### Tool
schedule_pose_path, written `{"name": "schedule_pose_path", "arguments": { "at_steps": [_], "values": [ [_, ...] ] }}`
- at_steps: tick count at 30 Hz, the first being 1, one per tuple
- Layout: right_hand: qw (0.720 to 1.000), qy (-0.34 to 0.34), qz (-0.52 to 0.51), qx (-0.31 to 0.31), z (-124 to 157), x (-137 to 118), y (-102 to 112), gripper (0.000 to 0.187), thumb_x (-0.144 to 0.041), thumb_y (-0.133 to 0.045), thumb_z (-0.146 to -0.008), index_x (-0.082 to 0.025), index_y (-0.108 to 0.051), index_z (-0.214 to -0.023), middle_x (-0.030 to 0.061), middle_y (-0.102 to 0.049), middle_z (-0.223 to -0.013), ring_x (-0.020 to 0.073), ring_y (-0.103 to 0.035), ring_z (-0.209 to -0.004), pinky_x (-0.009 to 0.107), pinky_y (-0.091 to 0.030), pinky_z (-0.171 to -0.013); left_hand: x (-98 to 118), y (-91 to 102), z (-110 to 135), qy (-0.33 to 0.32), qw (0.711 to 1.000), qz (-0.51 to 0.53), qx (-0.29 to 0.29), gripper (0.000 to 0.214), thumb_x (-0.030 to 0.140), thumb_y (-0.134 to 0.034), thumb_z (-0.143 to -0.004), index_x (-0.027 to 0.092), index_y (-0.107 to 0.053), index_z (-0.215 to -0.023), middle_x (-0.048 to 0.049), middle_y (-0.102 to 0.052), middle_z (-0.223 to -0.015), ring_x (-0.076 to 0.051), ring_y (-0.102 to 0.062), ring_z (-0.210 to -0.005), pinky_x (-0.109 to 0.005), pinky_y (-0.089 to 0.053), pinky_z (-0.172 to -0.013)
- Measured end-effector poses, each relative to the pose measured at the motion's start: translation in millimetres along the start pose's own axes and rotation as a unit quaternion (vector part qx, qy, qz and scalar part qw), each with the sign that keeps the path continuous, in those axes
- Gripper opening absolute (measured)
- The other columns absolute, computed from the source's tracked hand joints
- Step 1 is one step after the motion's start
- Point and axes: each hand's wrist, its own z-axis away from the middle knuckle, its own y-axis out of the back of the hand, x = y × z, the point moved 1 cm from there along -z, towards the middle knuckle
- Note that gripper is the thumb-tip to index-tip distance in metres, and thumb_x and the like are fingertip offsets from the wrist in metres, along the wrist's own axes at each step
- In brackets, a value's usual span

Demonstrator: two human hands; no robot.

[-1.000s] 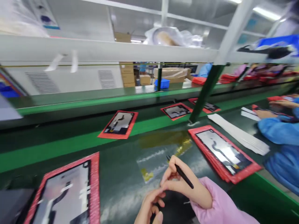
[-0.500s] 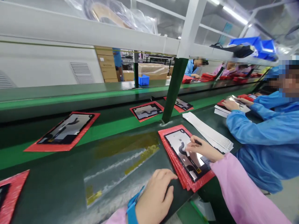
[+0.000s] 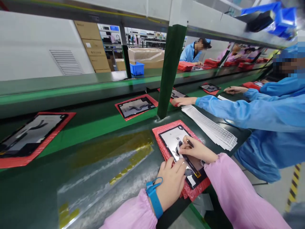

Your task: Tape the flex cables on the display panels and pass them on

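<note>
A flat panel with a black flex cable [image 3: 173, 140] lies on top of a stack of red foam trays [image 3: 164, 127] at the near edge of the green bench. My left hand [image 3: 170, 183], with a blue strap at the wrist, rests on the panel's near left corner, fingers stretched flat. My right hand [image 3: 196, 149] is closed around black tweezers [image 3: 190, 143], whose tips touch the middle of the panel.
A green post [image 3: 169, 70] rises just behind the tray stack. White strip sheets [image 3: 209, 127] lie to the right. A co-worker's blue sleeve [image 3: 238, 109] reaches across toward the conveyor, where more red-framed panels [image 3: 135, 106] ride. Yellow tape [image 3: 133, 159] marks the bench.
My view has swung further right and down. My left hand slid from the bench onto the panel's corner. My right hand stays over the panel with the tweezers. The co-worker's arm has stretched toward the conveyor.
</note>
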Motion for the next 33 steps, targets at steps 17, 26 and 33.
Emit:
{"name": "schedule_pose_path", "arguments": {
  "at_steps": [17, 26, 33],
  "values": [
    [0.973, 0.068, 0.083, 0.206, -31, 10, -9, 0.069, -0.056, -0.088, -0.055, -0.029, -0.032, -0.086, -0.0077, -0.057, -0.073, 0.0169, -0.059, -0.07, 0.032, -0.049, -0.071, 5, -6.7, -4, 0.038, 0.99, 0.137, 0.019, 0.038, 0.017, -0.061, -0.091, 0.021, -0.061, -0.128, -0.0112, -0.059, -0.144, -0.037, -0.045, -0.134, -0.055, -0.038, -0.108],
    [0.932, -0.03, 0.175, 0.316, -9, 7, 75, 0.071, -0.059, -0.085, -0.041, -0.03, -0.032, -0.077, -0.0083, -0.051, -0.053, 0.0201, -0.051, -0.054, 0.035, -0.039, -0.06, -45, 15.4, 16, 0.221, 0.907, 0.345, 0.096, 0.015, 0.017, -0.043, -0.1, 0.018, -0.057, -0.097, -0.0025, -0.063, -0.087, -0.016, -0.064, -0.076, -0.032, -0.056, -0.073],
    [0.937, 0.046, 0.184, 0.294, 2, 2, 51, 0.061, -0.069, -0.074, -0.06, -0.03, -0.032, -0.082, -0.0033, -0.059, -0.069, 0.0206, -0.057, -0.063, 0.035, -0.044, -0.062, -62, -18.5, 10, 0.313, 0.813, 0.491, 0.025, 0.026, 0.038, -0.062, -0.099, 0.015, -0.064, -0.111, -0.0026, -0.068, -0.095, -0.013, -0.066, -0.071, -0.029, -0.058, -0.063]
  ]
}}
